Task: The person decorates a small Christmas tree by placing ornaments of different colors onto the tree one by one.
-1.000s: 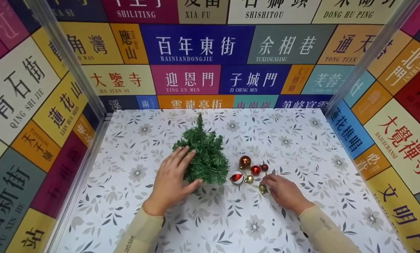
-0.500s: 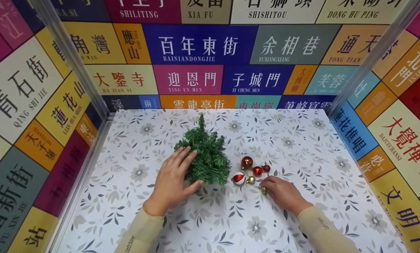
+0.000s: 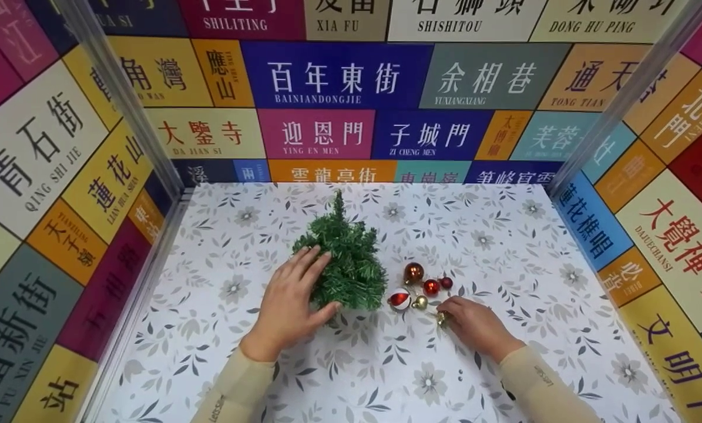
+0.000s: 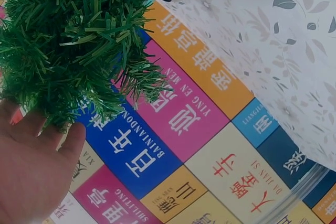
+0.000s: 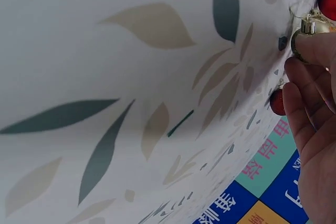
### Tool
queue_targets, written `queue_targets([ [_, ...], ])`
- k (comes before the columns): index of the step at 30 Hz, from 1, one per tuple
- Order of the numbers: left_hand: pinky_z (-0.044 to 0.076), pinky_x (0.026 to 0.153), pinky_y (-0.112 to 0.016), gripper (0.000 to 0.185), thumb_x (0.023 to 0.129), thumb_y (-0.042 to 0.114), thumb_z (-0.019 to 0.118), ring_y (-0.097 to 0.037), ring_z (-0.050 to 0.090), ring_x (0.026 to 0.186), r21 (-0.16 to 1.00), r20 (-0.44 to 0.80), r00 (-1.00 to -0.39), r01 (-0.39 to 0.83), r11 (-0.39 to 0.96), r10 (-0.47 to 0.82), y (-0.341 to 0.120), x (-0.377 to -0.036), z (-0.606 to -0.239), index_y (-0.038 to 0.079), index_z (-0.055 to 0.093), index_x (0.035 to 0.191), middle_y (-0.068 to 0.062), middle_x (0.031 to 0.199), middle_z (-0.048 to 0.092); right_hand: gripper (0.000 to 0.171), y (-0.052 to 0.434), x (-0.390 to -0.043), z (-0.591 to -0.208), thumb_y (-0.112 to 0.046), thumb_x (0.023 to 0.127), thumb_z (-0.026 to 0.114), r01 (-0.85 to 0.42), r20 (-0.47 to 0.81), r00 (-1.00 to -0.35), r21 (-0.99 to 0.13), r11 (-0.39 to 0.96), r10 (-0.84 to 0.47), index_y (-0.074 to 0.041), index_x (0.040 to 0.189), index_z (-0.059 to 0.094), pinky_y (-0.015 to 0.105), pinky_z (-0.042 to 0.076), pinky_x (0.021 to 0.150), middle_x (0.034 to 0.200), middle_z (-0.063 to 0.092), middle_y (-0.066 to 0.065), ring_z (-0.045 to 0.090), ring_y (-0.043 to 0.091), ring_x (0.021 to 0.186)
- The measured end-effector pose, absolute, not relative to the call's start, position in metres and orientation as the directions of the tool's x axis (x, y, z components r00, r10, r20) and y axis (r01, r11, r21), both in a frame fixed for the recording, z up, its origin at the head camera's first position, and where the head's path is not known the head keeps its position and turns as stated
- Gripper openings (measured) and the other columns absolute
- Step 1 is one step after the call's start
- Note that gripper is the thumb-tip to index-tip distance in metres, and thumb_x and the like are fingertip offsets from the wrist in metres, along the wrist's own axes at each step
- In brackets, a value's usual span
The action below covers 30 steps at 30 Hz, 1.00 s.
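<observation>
A small green artificial Christmas tree (image 3: 351,267) stands on the table. My left hand (image 3: 289,302) rests against its left side, fingers straight and thumb apart; the left wrist view shows the fingertips among the branches (image 4: 79,40). To the right of the tree, my right hand (image 3: 483,329) pinches a gold bauble (image 3: 442,319) between thumb and fingers, just at the tabletop. Its metal cap (image 5: 308,27) shows in the right wrist view, while the thumb hides most of the ball. Close by lie another gold bauble (image 3: 420,302) and a red-and-white bauble (image 3: 399,299).
A large copper-red bauble (image 3: 413,272), a red bauble (image 3: 431,286) and a small dark red one (image 3: 446,282) lie behind the right hand. The table (image 3: 257,352) has a floral cover. Sign-patterned walls (image 3: 327,76) enclose its back and sides.
My right fingers have drawn in on the gold bauble, which has turned a little in their grip. The left hand stays at the tree. The head view has shifted slightly.
</observation>
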State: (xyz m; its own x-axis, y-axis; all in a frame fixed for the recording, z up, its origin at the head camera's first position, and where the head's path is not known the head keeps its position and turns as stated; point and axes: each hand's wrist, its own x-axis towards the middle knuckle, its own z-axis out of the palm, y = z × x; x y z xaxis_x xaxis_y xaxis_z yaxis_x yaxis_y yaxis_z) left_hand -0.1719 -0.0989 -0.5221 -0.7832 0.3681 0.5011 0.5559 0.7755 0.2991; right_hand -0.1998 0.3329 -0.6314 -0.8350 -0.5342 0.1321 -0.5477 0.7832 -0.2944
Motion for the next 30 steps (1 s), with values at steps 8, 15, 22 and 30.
queue_targets([
  [8, 0.024, 0.115, -0.049, 0.086, 0.088, 0.059, 0.064, -0.03, 0.026, 0.146, 0.297, 0.497, -0.785, 0.553, 0.778, 0.368, -0.098, -0.171, -0.521, 0.022, 0.032, 0.157, -0.007, 0.16, 0.031, 0.035, 0.326, -0.195, -0.619, -0.022, 0.086, 0.078, -0.52, 0.151, -0.853, -0.328, 0.789, -0.499, -0.018, 0.12, 0.07, 0.04, 0.054, 0.087, 0.109, 0.063, -0.008, 0.065, 0.015, 0.097],
  [15, 0.026, 0.114, -0.05, 0.086, 0.087, 0.057, 0.067, -0.031, 0.027, 0.146, 0.301, 0.512, -0.778, 0.56, 0.772, 0.365, -0.098, -0.171, -0.522, 0.021, 0.033, 0.157, -0.008, 0.159, 0.033, 0.037, 0.316, -0.192, -0.61, -0.023, 0.083, 0.079, -0.582, 0.268, -0.812, -0.315, 0.75, -0.518, -0.019, 0.118, 0.069, 0.038, 0.056, 0.078, 0.11, 0.066, -0.006, 0.067, 0.016, 0.088],
  [22, 0.027, 0.114, -0.05, 0.086, 0.087, 0.055, 0.068, -0.031, 0.027, 0.146, 0.296, 0.519, -0.771, 0.566, 0.769, 0.368, -0.098, -0.17, -0.522, 0.019, 0.033, 0.157, -0.009, 0.158, 0.034, 0.036, 0.301, -0.191, -0.6, -0.023, 0.082, 0.08, -0.655, 0.382, -0.75, -0.323, 0.682, -0.54, -0.017, 0.116, 0.07, 0.037, 0.056, 0.073, 0.11, 0.067, -0.003, 0.068, 0.019, 0.086],
  [30, 0.026, 0.114, -0.051, 0.086, 0.087, 0.057, 0.067, -0.031, 0.027, 0.146, 0.292, 0.516, -0.772, 0.565, 0.771, 0.37, -0.098, -0.171, -0.521, 0.019, 0.034, 0.157, -0.009, 0.159, 0.033, 0.031, 0.273, -0.187, -0.583, -0.017, 0.081, 0.079, -0.753, 0.541, -0.642, -0.312, 0.579, -0.544, -0.016, 0.111, 0.071, 0.032, 0.055, 0.066, 0.103, 0.067, -0.007, 0.066, 0.012, 0.081],
])
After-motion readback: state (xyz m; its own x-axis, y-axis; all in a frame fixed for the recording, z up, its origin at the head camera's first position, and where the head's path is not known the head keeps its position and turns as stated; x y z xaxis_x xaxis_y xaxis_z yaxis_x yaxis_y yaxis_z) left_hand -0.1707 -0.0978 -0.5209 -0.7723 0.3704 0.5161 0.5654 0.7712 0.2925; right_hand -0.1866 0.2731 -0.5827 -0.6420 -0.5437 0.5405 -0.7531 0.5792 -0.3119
